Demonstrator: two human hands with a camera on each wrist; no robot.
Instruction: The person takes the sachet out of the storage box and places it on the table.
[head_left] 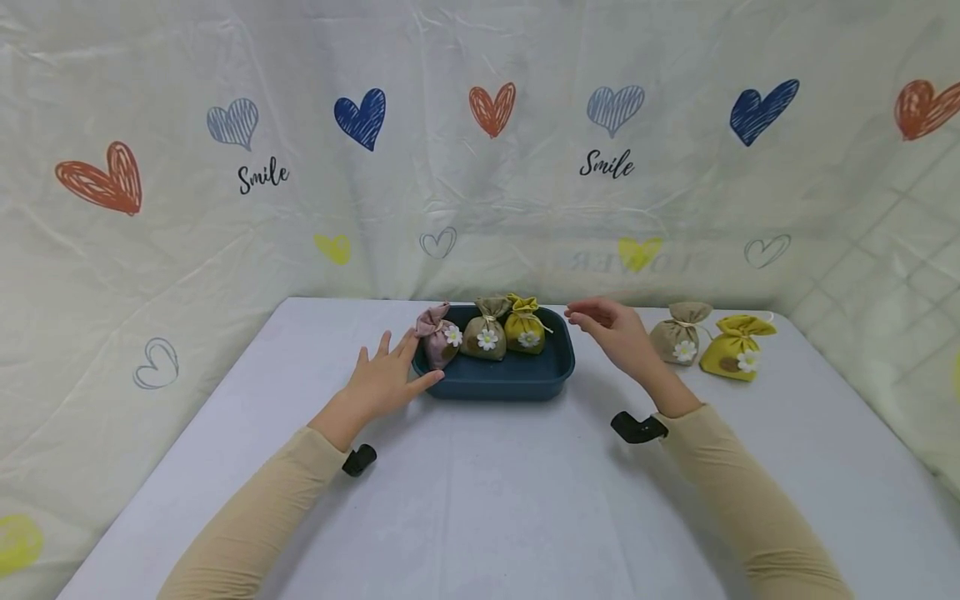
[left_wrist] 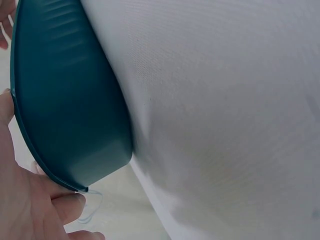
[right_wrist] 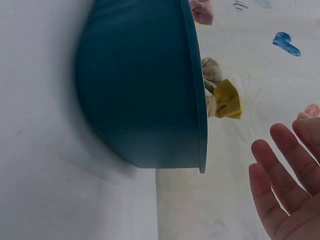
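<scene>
Both hands hovering around the tray of little pouches

Left hand (head_left: 382,379), fingers spread, touches the tray (head_left: 495,379) rim by the pink pouch (head_left: 437,333); right hand (head_left: 617,333), fingers loosely apart, holds nothing. A careless nudge could tip that pouch, since it leans over the edge.

backdrop: heart-print cloth (head_left: 480,167) | table (head_left: 480,500): white

You see a teal tray (head_left: 495,377), pink (head_left: 437,333), tan (head_left: 486,330) and yellow (head_left: 524,326) pouches with white daisies, on a white surface (head_left: 480,500).
</scene>
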